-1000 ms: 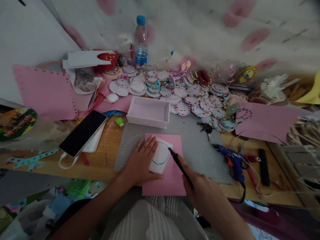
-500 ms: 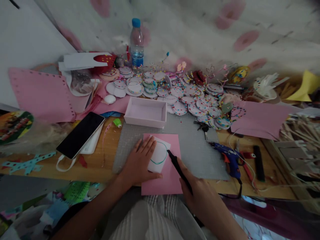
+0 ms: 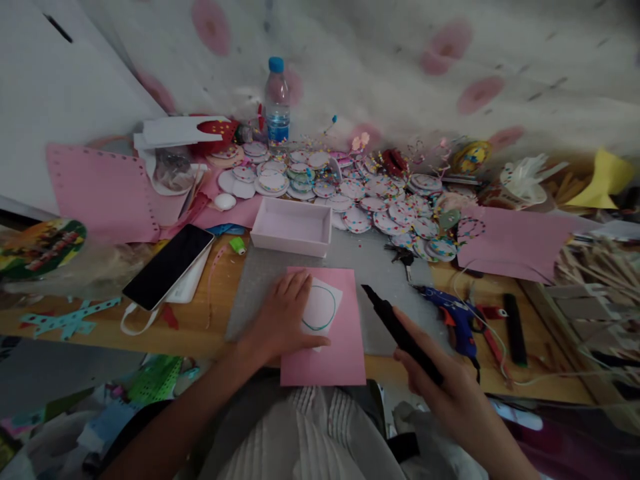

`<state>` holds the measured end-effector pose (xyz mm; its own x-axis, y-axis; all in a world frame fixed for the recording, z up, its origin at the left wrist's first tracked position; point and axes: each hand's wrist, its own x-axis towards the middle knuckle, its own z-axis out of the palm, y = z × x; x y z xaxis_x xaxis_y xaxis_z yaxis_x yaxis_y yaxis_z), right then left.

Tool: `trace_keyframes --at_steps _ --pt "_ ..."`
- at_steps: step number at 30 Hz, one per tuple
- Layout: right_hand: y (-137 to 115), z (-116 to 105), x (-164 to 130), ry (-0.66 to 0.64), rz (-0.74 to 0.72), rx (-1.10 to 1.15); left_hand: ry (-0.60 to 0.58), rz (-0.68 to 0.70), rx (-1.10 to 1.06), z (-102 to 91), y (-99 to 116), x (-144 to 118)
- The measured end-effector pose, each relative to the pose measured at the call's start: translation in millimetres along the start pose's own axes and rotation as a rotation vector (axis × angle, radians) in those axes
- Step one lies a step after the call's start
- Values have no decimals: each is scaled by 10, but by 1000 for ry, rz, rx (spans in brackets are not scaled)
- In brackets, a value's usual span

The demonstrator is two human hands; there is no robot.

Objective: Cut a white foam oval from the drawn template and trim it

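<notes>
My left hand (image 3: pixel 283 317) lies flat with its fingers stretched out, pressing on a small white paper (image 3: pixel 319 310) that bears a green drawn circle. That paper rests on a pink sheet (image 3: pixel 337 363), and part of it is hidden under my fingers. My right hand (image 3: pixel 440 377) is wrapped round a black utility knife (image 3: pixel 405 333). The knife's blade points up and left, to the right of the pink sheet and apart from the paper. Under the sheet is a grey cutting mat (image 3: pixel 385 293).
Behind the mat stands a white open box (image 3: pixel 291 241), with many bead-edged discs (image 3: pixel 357 220) piled around it. A phone (image 3: pixel 169 267) lies at left. Keys (image 3: pixel 403 257) and a blue glue gun (image 3: pixel 457 313) with its cord are at right. A water bottle (image 3: pixel 277 107) stands at the back.
My right hand has drawn the utility knife away from the circle, to the right and off the pink sheet. My left hand stays on the white paper. The view has shifted slightly.
</notes>
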<state>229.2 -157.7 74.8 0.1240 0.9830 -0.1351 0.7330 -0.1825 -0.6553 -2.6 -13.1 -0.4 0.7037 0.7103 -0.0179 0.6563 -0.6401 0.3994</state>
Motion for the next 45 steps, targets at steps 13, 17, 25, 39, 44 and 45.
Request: trace_keyframes --at_steps 13,17,25,39,44,45 --pt "-152 156 192 -158 -106 40 46 19 -4 -49 -155 78" --pt "-186 277 256 -231 -85 33 66 37 1 -29 -172 73" --pt "-275 413 377 -267 -124 -9 74 61 -10 -17 -285 28" --pt "-395 497 362 -281 -82 -105 129 84 -40 4 -277 33" --pt "-408 545 334 -305 -43 -143 140 84 -48 14 -283 32" --pt "-411 549 329 -303 -41 -141 141 84 -49 15 -285 32"
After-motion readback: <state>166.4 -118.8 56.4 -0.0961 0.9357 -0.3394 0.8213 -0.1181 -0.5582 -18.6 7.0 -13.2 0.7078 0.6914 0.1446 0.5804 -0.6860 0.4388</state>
